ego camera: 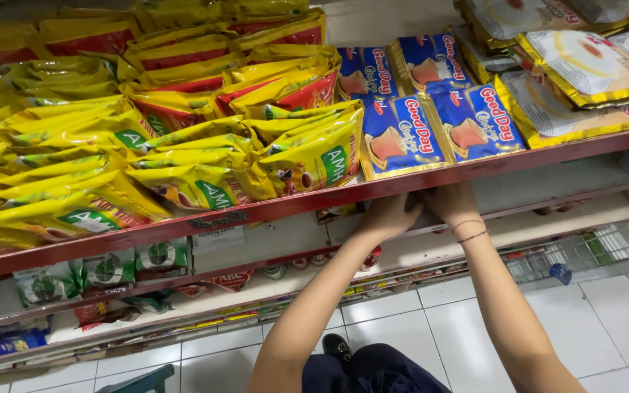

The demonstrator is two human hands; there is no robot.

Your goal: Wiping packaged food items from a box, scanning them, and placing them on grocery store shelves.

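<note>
Red-edged shelf [271, 209] over white tiles [620, 306] — both hands [387, 217] [451, 204] reach beneath it, finger grip hidden.

Both arms are showing bare from elbow down, no sleeves in view. Left hand [387, 216] is wearing nothing: no rings, no watch visible. Right hand [451, 204] is wearing two thin cord bracelets [470, 230] at the wrist, one reddish, one darker, sitting just apart. Lower body is wearing dark navy fabric trousers [373, 371]. A black shoe [337, 346] is showing above them.
</note>
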